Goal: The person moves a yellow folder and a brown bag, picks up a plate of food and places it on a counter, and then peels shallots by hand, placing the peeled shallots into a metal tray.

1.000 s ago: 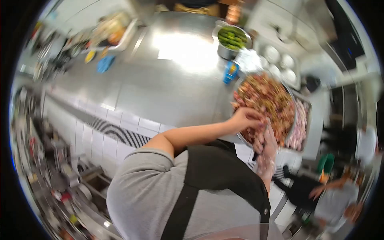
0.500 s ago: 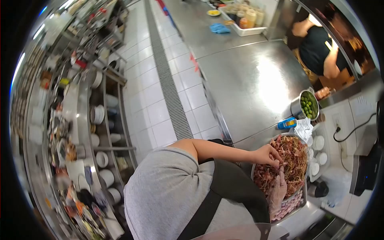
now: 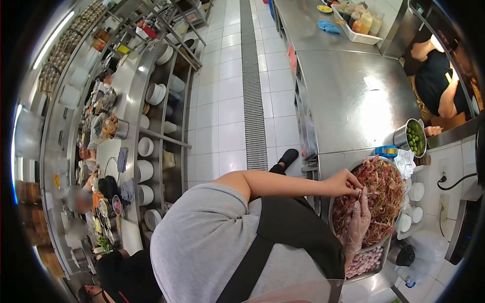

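A large round metal bowl (image 3: 331,214) is heaped with reddish-brown, stringy pieces (image 3: 381,202) that look like meat. Over its near side my bare left hand (image 3: 346,183) has thumb and fingers pinched together. My right hand (image 3: 357,224), in a clear thin glove, rises from below with its fingertips meeting the left ones. Whatever sits between the fingertips is too small to make out. Below the bowl, a rectangular metal tray (image 3: 382,262) holds small pale pink pieces (image 3: 365,263), partly covered by the bowl and my right wrist.
Beyond the bowl stand a pot of green fruit (image 3: 415,137), a blue tape dispenser (image 3: 386,151), paper slips (image 3: 405,162) and a rack of white cups (image 3: 417,192). A steel counter (image 3: 343,96) runs ahead on the left. Behind the pass window is one person (image 3: 439,83); another, in black (image 3: 126,275), is lower left.
The whole view has swung, so the counter and bowl sit further right. My hands stay pinched together over the bowl. A person in black and a dark shoe have come into view.
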The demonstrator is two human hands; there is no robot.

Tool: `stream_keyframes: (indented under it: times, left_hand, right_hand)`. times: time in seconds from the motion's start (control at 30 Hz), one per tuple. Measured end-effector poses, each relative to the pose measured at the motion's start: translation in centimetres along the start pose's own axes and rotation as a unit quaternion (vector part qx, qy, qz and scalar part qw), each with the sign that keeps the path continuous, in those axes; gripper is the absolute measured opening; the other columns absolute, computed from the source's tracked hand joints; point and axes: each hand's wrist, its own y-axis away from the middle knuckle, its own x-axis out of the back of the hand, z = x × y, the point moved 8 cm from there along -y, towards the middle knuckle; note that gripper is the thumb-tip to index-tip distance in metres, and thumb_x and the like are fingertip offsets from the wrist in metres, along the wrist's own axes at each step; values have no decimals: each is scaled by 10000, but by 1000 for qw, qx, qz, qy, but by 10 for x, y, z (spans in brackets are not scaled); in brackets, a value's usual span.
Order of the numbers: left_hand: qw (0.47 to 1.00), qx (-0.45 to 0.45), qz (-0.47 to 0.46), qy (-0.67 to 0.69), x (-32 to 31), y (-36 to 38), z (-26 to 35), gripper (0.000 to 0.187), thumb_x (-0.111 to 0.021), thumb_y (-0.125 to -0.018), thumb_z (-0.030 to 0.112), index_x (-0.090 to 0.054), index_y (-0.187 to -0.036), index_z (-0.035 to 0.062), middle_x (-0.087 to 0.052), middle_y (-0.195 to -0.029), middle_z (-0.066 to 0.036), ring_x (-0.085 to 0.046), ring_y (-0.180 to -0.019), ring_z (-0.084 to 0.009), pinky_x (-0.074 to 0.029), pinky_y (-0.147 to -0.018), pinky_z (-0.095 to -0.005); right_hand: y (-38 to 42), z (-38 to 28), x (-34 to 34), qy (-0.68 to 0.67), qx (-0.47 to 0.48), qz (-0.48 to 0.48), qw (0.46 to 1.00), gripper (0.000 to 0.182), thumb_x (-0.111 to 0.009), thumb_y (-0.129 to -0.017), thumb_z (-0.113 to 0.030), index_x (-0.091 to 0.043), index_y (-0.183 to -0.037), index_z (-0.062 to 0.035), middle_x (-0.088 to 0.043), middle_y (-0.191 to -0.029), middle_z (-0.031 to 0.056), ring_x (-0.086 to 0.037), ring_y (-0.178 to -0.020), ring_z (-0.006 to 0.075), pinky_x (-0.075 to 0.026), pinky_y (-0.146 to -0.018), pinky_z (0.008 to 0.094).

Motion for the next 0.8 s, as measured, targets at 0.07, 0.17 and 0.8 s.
stream_keyframes:
  times: [0.07,0.17,0.8]
  left_hand:
    - [1000,-15,15,-5,0,8,4,288,-780,-821,74,-721,-1081,-35,-741,-904,-98,-686,-770,-90,-529,-657,-232]
    - [998,-31,39,-35,-2,13,9,208,-785,-822,63,-727,-995,-35,-738,-888,-93,-696,-780,-108,-547,-682,-241]
    - [997,-43,34,60,-38,-5,20,168,-816,-788,53,-741,-904,-43,-749,-903,-104,-702,-813,-117,-563,-731,-248]
  right_hand:
    - [2,4,2,3,-1,-3,1000,471,-493,-1022,-88,-440,-1490,-69,-475,-799,-72,-341,-622,-5,-248,-521,158]
    - [1,10,10,0,-8,-23,1000,468,-496,-1023,-88,-445,-1488,-75,-472,-778,-73,-337,-609,-4,-253,-514,160]
    - [0,5,47,18,13,-26,999,451,-474,-1048,-175,-440,-1493,-113,-464,-701,-40,-370,-490,42,-309,-425,189]
